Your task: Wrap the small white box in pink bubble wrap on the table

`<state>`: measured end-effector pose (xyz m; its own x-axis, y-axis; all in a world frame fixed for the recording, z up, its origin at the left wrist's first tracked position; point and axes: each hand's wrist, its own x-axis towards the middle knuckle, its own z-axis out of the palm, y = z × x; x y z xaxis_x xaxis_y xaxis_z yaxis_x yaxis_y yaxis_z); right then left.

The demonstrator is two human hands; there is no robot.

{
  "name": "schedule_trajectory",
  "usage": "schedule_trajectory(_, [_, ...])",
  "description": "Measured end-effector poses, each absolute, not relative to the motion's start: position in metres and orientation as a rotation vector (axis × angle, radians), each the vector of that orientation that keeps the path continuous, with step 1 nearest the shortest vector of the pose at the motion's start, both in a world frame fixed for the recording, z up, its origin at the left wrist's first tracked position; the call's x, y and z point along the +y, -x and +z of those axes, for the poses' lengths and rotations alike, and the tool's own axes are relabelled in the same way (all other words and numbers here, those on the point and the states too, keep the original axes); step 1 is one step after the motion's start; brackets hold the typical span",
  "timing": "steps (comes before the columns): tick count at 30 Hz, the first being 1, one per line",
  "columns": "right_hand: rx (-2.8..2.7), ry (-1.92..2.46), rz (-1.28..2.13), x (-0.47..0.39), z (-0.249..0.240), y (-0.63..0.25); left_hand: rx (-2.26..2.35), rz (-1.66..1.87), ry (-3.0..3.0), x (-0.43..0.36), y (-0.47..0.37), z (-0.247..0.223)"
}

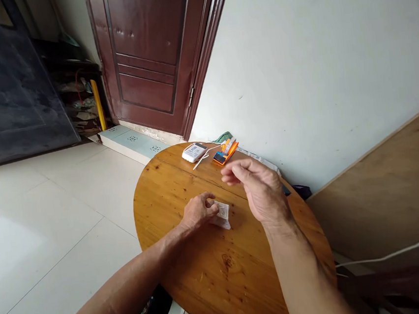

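Note:
My left hand [200, 210] rests low over the table, its fingers bent around the left end of a small white patterned pack [222, 210], which looks like a deck of cards. Clear plastic [221, 222] sticks out along the pack's near side. To the right and higher, my right hand [259, 187] is raised above the wooden table [213, 270], apart from the pack. Its fingers are curled in with the thumb close against them. Whether anything small is between them cannot be made out.
At the table's far edge lie a white device with a cable [194, 152] and an orange-and-blue item [226, 152]. The white wall [314, 58] stands just behind. A wooden panel [386, 184] is on the right, and a dark red door [143, 50] is beyond.

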<state>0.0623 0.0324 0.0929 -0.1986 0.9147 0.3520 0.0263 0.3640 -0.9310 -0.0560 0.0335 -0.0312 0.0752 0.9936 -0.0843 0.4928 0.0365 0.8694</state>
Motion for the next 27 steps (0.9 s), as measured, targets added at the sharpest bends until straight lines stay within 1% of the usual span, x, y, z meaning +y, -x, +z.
schedule_trajectory(2, [-1.589,1.075,0.917,0.04,0.059,-0.099,1.53,0.828,-1.578,0.035,0.055,-0.036])
schedule_trajectory(4, [-1.68,1.212,0.876,0.044,0.027,-0.121,1.509,0.849,-1.583,0.036,0.055,-0.04])
schedule_trajectory(7, [-1.768,1.237,0.884,0.046,-0.002,-0.13,1.506,0.883,-1.577,0.035,0.055,-0.043])
schedule_trajectory(11, [-1.981,1.094,0.759,0.044,-0.011,-0.125,1.515,0.911,-1.568,0.033,0.056,-0.043])
schedule_trajectory(17, [-2.334,1.052,0.17,0.021,-0.004,-0.114,1.483,0.924,-1.547,0.032,0.057,-0.045])
schedule_trajectory(20, [-2.407,1.042,0.031,0.012,0.001,-0.105,1.468,0.965,-1.534,0.031,0.058,-0.046])
schedule_trajectory(23, [-2.33,1.027,0.095,0.01,0.0,-0.102,1.444,0.978,-1.53,0.029,0.059,-0.045])
schedule_trajectory(27, [-1.884,1.047,0.504,0.017,-0.009,-0.112,1.453,0.96,-1.565,0.027,0.06,-0.041])
